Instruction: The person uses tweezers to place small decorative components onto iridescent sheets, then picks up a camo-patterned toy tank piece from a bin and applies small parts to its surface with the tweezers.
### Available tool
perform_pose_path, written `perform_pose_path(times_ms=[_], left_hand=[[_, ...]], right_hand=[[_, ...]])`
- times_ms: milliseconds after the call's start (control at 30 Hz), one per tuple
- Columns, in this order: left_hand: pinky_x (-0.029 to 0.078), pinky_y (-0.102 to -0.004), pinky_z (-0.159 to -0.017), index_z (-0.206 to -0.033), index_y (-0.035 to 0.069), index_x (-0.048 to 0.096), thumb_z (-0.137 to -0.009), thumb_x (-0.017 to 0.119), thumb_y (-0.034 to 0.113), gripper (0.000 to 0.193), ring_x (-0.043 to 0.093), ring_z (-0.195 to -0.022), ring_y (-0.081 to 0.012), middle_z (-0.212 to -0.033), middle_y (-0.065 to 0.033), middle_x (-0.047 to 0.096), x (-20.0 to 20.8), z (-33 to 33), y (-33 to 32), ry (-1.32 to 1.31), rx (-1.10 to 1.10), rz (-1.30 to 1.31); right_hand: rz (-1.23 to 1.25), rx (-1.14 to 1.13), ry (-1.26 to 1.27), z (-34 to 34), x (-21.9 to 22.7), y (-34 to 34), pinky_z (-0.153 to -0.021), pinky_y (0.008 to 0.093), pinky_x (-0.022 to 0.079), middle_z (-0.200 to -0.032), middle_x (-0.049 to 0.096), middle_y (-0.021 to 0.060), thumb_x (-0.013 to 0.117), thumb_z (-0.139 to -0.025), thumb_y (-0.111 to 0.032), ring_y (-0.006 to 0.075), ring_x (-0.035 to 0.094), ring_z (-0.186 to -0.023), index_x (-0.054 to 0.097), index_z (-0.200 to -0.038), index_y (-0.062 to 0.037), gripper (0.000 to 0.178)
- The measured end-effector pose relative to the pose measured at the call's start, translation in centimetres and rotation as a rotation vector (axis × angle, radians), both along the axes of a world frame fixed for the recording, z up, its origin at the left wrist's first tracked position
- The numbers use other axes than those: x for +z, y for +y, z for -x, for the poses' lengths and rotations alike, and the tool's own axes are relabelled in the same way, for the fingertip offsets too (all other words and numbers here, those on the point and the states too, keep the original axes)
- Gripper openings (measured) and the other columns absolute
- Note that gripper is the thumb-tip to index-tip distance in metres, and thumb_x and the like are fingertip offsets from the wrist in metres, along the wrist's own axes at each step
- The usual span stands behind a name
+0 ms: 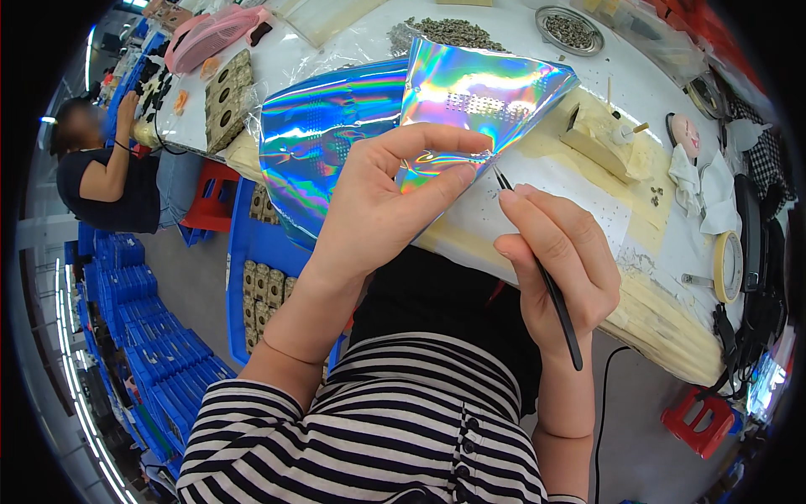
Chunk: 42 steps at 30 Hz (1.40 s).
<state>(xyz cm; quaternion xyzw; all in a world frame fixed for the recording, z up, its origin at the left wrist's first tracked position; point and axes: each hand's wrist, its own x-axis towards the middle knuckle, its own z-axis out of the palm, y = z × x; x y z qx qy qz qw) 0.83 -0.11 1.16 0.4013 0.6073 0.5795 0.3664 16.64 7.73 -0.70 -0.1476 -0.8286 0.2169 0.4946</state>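
Observation:
A shiny rainbow holographic sheet point(327, 139) rises from the table in a loose fold, with rows of small dark marks on it. My left hand point(365, 189) closes thumb and forefinger on its right edge; a tiny glinting bit shows by the fingertips, too small to name. In my right hand point(567, 252) is a pair of black tweezers point(556, 294), gripped like a pen. The tweezers' points are just right of the pinched edge; whether they touch it, I cannot tell.
Small metal pieces are heaped point(457, 34) at the back, with more in a round dish point(569, 29). A yellowish block point(609, 139) and a tape roll point(727, 267) lie right. At left are a blue tray point(239, 252) with moulded blocks, and a seated person point(109, 181).

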Motion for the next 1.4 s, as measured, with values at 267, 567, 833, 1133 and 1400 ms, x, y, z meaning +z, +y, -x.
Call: perform_pose_path(times_ms=[267,567,833,1133,1400], left_hand=[[0.045,-0.0241,-0.086,-0.108,-0.001,0.065,-0.081,0.064,0.002,0.027,0.059,-0.096,-0.0103,-0.105,-0.0071,0.066,0.08,0.04,0.15,0.078,-0.014,-0.038],[0.046,-0.0239,-0.083,-0.108,-0.001,0.065,-0.081,0.064,0.001,0.027,0.059,-0.093,-0.0097,-0.102,-0.0066,0.067,-0.31,0.0,0.03,0.088,-0.002,-0.03],[0.046,-0.023,-0.081,-0.107,0.0,0.066,-0.081,0.064,0.001,0.026,0.06,-0.092,-0.0092,-0.101,-0.0062,0.067,-0.15,-0.13,0.03,0.123,0.001,-0.026],[0.046,-0.0233,-0.082,-0.106,-0.001,0.066,-0.081,0.064,0.002,0.025,0.06,-0.092,-0.0099,-0.1,-0.0067,0.068,-0.12,-0.21,0.05,0.133,0.007,-0.03],[0.047,-0.0229,-0.082,-0.107,-0.001,0.066,-0.082,0.064,0.002,0.025,0.06,-0.092,-0.0095,-0.101,-0.0066,0.068,-0.04,-0.25,0.06,0.116,0.004,-0.021]], right_hand=[[-0.093,-0.01,-0.033,0.41,0.02,-0.15,-0.065,0.0337,0.055,-0.086,0.064,0.0126,0.076,-0.069,-0.019,0.0275,0.065,-0.077,0.068,-0.092,0.0001,0.031],[-0.108,-0.022,-0.026,0.69,-0.22,-0.18,-0.065,0.0339,0.056,-0.086,0.064,0.0128,0.075,-0.069,-0.019,0.0279,0.065,-0.077,0.068,-0.094,0.0008,0.032],[-0.096,-0.03,-0.031,0.7,-0.19,-0.22,-0.065,0.0341,0.056,-0.086,0.064,0.0132,0.076,-0.069,-0.019,0.0281,0.065,-0.076,0.068,-0.094,0.0007,0.032],[-0.077,-0.035,-0.016,0.64,-0.25,-0.23,-0.064,0.0339,0.055,-0.086,0.064,0.0131,0.076,-0.069,-0.019,0.0275,0.065,-0.075,0.068,-0.093,0.0004,0.032],[-0.071,-0.031,-0.014,0.59,-0.15,-0.22,-0.063,0.0338,0.055,-0.085,0.064,0.0134,0.076,-0.07,-0.019,0.0276,0.065,-0.075,0.068,-0.093,0.0011,0.031]])
